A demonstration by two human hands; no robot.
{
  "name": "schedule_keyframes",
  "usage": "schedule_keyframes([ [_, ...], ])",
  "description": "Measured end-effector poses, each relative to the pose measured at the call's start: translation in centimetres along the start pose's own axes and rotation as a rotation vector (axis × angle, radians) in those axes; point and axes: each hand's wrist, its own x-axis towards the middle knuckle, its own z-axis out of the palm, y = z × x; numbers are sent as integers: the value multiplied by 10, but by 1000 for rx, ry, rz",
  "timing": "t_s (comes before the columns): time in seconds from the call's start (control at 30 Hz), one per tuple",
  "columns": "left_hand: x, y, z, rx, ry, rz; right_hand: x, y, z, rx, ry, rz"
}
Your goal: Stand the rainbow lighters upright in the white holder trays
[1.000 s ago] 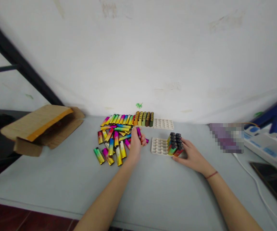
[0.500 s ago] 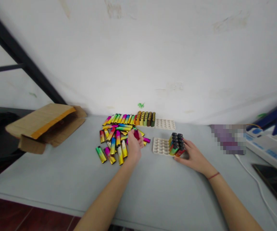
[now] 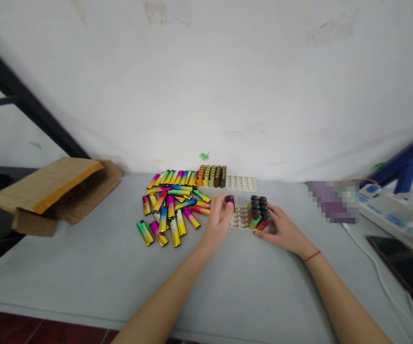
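My left hand (image 3: pixel 219 220) pinches a rainbow-coloured lighter (image 3: pixel 230 201) upright at the left end of a white slotted tray (image 3: pixel 239 218). Several lighters with black tops (image 3: pixel 258 212) stand in the tray's right end. My right hand (image 3: pixel 281 229) rests against the tray's right side, fingers curled round it and touching those lighters. A loose pile of colourful lighters (image 3: pixel 168 210) lies on the grey table (image 3: pixel 206 277) to the left of my left hand.
A second white tray (image 3: pixel 241 183) partly filled with lighters (image 3: pixel 211 176) stands by the wall. An open cardboard box (image 3: pixel 52 191) lies at the left. A white device (image 3: pixel 389 210), a cable and a dark phone (image 3: pixel 403 267) sit at the right.
My left hand lifted a lighter out of the pile and carried it right to the tray's left end. My right hand stayed at the tray.
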Motion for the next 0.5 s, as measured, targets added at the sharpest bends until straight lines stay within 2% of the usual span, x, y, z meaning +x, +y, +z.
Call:
schedule_keyframes([
  [0.07, 3, -4, 0, 111, -11, 72, 0, 0, 0, 6, 0, -6],
  [0.23, 14, -9, -3, 312, -120, 140, -1, 0, 1, 11, 1, 3],
  [0.5, 19, -13, 3, 530, -200, 176, -1, -1, -1, 1, -12, -3],
])
